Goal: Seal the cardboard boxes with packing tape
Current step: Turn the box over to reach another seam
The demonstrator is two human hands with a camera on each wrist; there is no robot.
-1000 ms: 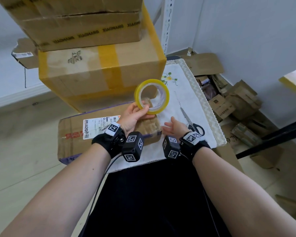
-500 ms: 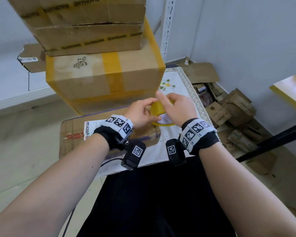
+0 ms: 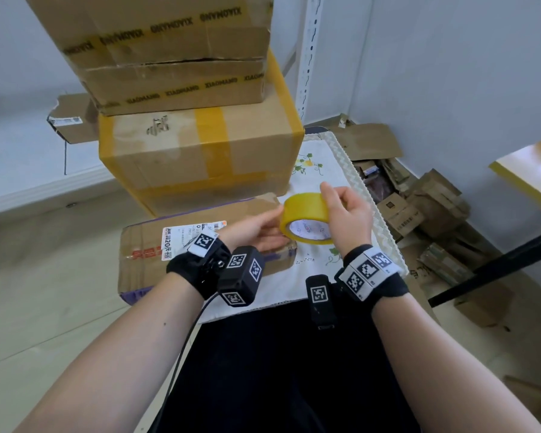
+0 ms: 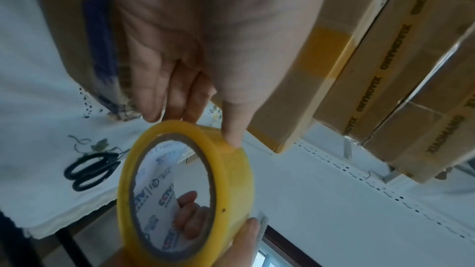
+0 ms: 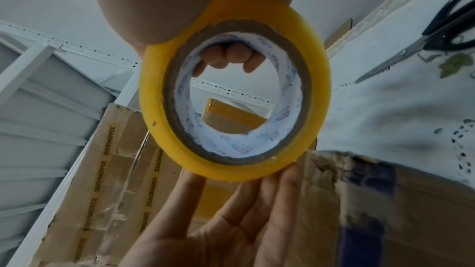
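My right hand grips a yellow roll of packing tape above the table. Its fingers pass through the core and its thumb lies on the outer face. My left hand reaches in from the left with straight fingers against the roll's rim and its thumb resting on the tape. Beneath the left hand lies a flat cardboard box with a white shipping label. Behind it stands a taller box banded in yellow tape, with another box on top.
Black-handled scissors lie on the white embroidered cloth to the right of the flat box. Flattened cartons are piled on the floor at the right. A black bar and a yellow-edged tabletop stand further right.
A second ago my left hand alone held the roll up, the right hand open below it. The right hand rose and took hold of the roll; the left's fingers now lie straight against it.
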